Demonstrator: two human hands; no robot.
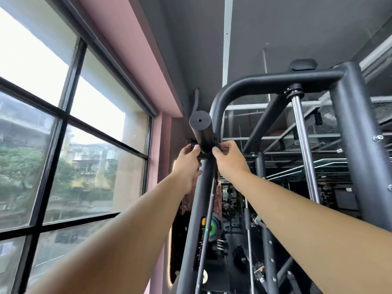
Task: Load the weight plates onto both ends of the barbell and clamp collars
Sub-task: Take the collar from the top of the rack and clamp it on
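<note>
Gym bay, daylight from a tall dark-framed window [63, 128] on the left; pink wall strip [127, 52] above it, dark ceiling overhead. Black tubular rack frame [275, 78] fills the right half, with a chrome guide rod [302, 149] running down inside it. Barbell sleeve [201, 132] sits high, near the bend of the frame, its round end cap facing the person. Black collar [202, 154] is ringed around the sleeve just behind that end. Both arms are raised and extended. Left hand [186, 164] grips the collar's left side, thumb pressed on it, fingers curled underneath. Right hand [230, 160] pinches the collar's right side, fingertips bent over its edge. Whether the collar's lever is latched: cannot tell, hands cover it. Plates on this sleeve behind the collar: cannot tell. Low down beside the upright, a disc with a green centre [213, 227] shows, blurred, well apart from the hands.
</note>
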